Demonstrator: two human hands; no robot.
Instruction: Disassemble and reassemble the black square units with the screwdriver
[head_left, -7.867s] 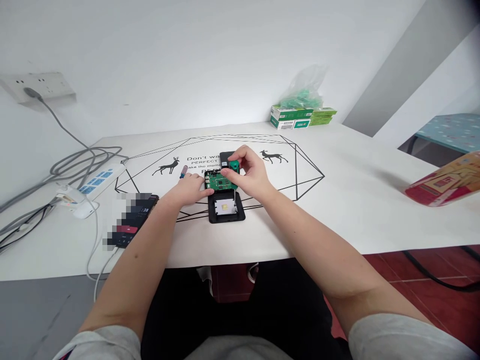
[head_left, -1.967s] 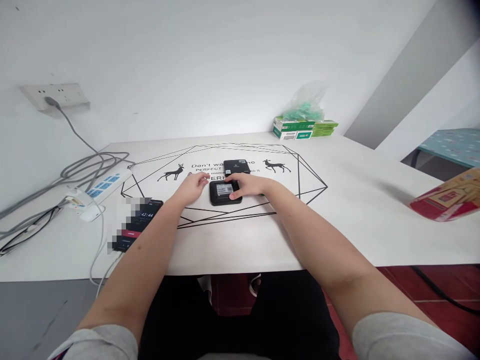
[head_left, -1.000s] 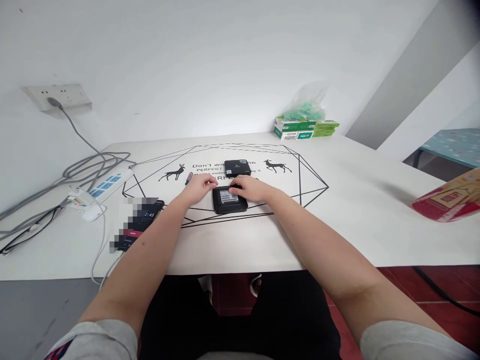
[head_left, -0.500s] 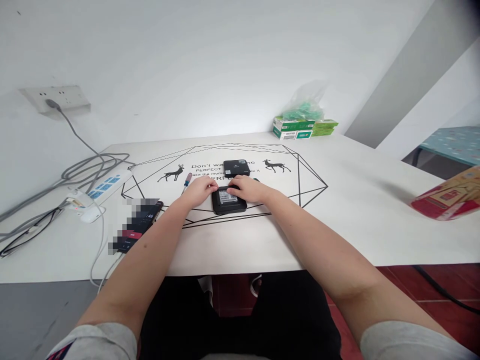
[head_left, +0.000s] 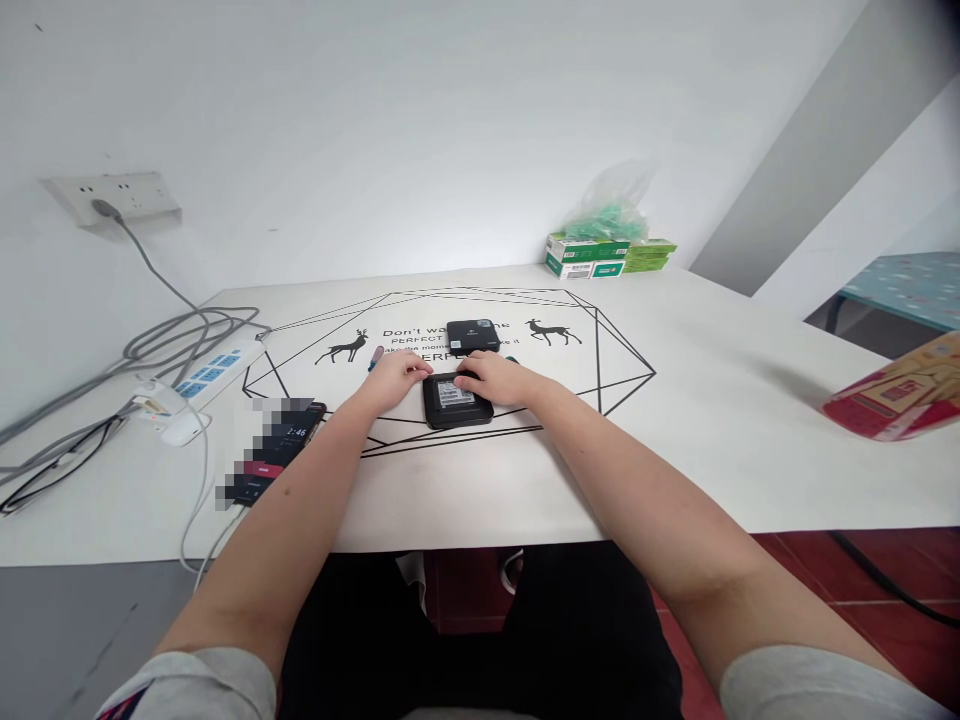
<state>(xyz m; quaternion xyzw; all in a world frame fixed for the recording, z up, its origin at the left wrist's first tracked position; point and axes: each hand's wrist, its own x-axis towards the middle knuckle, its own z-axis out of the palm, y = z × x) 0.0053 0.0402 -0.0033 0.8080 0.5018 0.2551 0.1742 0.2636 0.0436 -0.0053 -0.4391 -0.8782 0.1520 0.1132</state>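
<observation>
In the head view, the only view here, a flat black case lies on the white table, near the middle, and I take it as the centre of the clock. Its upper face carries a white label. The right hand is at one o'clock and holds the case in a narrow grip: the thumb lies over the label, and the other fingers bend at the far edge. The left hand is at ten o'clock, with thumb and first finger nearly together at the far left corner; whether something small is between them, I cannot tell. Just beyond the case, at twelve o'clock, there is a second black box. Behind the left hand, at ten o'clock, the handle of a screwdriver shows, and a small green thing is mostly hidden behind the right hand. Farther away, a phone lies toward eight o'clock, a power strip at nine, green and white boxes between one and two, and a red and tan package at three.
</observation>
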